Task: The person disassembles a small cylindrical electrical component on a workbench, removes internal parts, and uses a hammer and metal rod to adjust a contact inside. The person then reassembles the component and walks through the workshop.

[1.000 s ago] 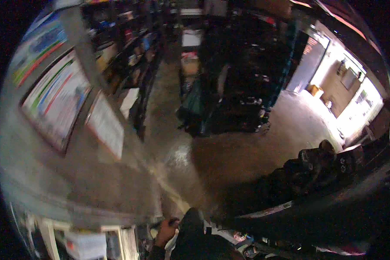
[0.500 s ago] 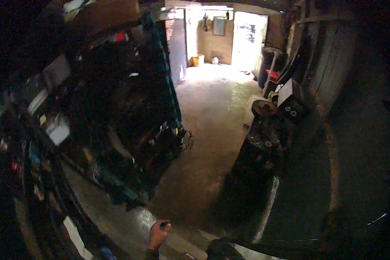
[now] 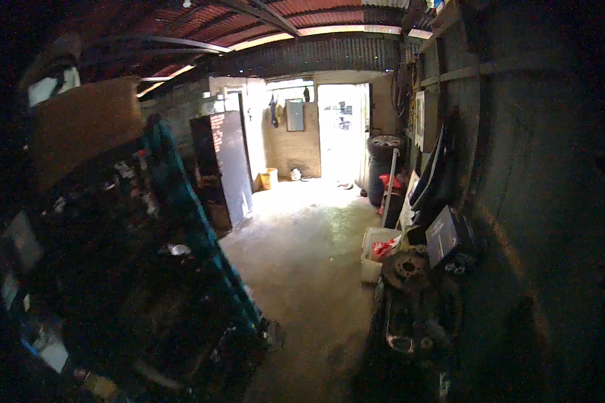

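Neither of my hands shows. Nearest to me on the left is a dark, cluttered rack with a teal upright edge (image 3: pixel 195 215); its contents are mostly too dark to make out. Low on the right, a rusty brake disc (image 3: pixel 408 266) lies on top of a dark stack of parts. Just beyond it stands a white plastic bin (image 3: pixel 371 271) with a red thing (image 3: pixel 383 248) inside. A box with a pale side (image 3: pixel 442 236) leans close by against the wall.
Concrete floor (image 3: pixel 309 269) runs between the two sides to a bright doorway (image 3: pixel 339 134). A grey door (image 3: pixel 232 168) stands at the left. Stacked tyres (image 3: pixel 384 151) are by the right wall, and a yellow bucket (image 3: pixel 269 179) sits at the back. A large brown box (image 3: pixel 87 127) tops the rack.
My view has tilted up and turned a little right, bringing the roof into sight. The hand that was at the lower edge, closed around something small and dark, has left the picture.
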Tool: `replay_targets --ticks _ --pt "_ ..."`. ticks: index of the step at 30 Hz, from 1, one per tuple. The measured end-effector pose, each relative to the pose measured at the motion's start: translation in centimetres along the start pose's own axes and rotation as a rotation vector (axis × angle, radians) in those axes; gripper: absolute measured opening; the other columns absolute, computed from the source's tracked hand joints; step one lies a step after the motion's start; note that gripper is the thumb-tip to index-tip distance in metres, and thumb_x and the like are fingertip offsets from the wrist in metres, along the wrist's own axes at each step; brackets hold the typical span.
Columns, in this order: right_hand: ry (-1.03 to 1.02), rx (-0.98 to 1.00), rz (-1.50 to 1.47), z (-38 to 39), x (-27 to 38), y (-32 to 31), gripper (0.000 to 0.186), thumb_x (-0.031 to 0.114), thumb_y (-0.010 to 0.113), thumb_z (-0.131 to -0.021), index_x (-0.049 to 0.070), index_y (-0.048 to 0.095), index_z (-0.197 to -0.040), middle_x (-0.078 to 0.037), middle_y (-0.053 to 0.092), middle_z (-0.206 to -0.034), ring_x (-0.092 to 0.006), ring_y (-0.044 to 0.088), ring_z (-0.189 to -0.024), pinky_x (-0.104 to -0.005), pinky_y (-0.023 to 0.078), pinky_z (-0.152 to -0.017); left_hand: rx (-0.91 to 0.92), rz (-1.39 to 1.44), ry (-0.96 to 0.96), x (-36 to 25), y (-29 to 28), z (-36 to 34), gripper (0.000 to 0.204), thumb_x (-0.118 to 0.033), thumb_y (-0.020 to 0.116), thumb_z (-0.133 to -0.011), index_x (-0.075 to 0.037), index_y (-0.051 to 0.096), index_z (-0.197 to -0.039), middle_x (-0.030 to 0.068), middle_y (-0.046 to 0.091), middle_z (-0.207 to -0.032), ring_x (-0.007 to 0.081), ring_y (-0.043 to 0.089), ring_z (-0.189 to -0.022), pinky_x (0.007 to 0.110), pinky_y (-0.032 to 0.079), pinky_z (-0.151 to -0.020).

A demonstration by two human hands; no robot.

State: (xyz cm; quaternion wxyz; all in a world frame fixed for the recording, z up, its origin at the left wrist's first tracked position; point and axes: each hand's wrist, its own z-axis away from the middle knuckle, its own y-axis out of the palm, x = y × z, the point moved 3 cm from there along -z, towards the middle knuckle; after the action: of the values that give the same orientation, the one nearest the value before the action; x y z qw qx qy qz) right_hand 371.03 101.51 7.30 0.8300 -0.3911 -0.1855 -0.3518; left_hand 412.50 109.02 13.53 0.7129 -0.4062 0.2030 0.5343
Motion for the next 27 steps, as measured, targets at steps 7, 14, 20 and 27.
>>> replay_targets --ticks 7,14,20,27 --pt "-0.129 -0.059 -0.038 -19.2 15.8 -9.3 0.043 0.033 0.072 -0.103 0.006 0.072 -0.136 -0.015 0.080 -0.112 -0.0299 0.077 -0.098 -0.0430 0.061 -0.086 0.096 0.000 -0.096 -10.7 -3.3 -16.2 0.053 -0.042 0.075 -0.104 0.000 0.073 -0.135 0.0153 0.080 -0.118 0.0264 0.075 -0.108 0.042 0.057 -0.098" --pt "-0.027 -0.084 -0.047 -37.6 26.0 -19.3 0.043 0.034 0.071 -0.104 0.006 0.072 -0.137 -0.015 0.080 -0.111 -0.0297 0.077 -0.098 -0.0430 0.061 -0.086 0.242 -0.085 -0.074 -26.8 -5.3 -42.0 0.057 -0.045 0.074 -0.104 0.000 0.071 -0.138 0.0157 0.080 -0.118 0.0263 0.074 -0.108 0.042 0.058 -0.097" --pt "0.179 -0.109 -0.113 -48.1 28.9 -27.5 0.043 0.034 0.071 -0.104 0.005 0.072 -0.137 -0.015 0.080 -0.111 -0.0295 0.078 -0.098 -0.0430 0.061 -0.087 0.271 -0.112 0.295 -55.2 -9.7 -60.9 0.053 -0.042 0.074 -0.104 0.001 0.073 -0.135 0.0168 0.080 -0.121 0.0276 0.074 -0.111 0.042 0.056 -0.101" --pt "0.299 -0.040 -0.107 -70.5 36.7 -36.2 0.044 0.034 0.070 -0.105 0.005 0.072 -0.138 -0.015 0.081 -0.111 -0.0293 0.078 -0.098 -0.0430 0.061 -0.087 0.068 -0.067 0.570 -71.9 -13.8 -89.5 0.048 -0.033 0.073 -0.105 0.005 0.073 -0.133 0.0187 0.080 -0.124 0.0290 0.075 -0.114 0.041 0.055 -0.105"
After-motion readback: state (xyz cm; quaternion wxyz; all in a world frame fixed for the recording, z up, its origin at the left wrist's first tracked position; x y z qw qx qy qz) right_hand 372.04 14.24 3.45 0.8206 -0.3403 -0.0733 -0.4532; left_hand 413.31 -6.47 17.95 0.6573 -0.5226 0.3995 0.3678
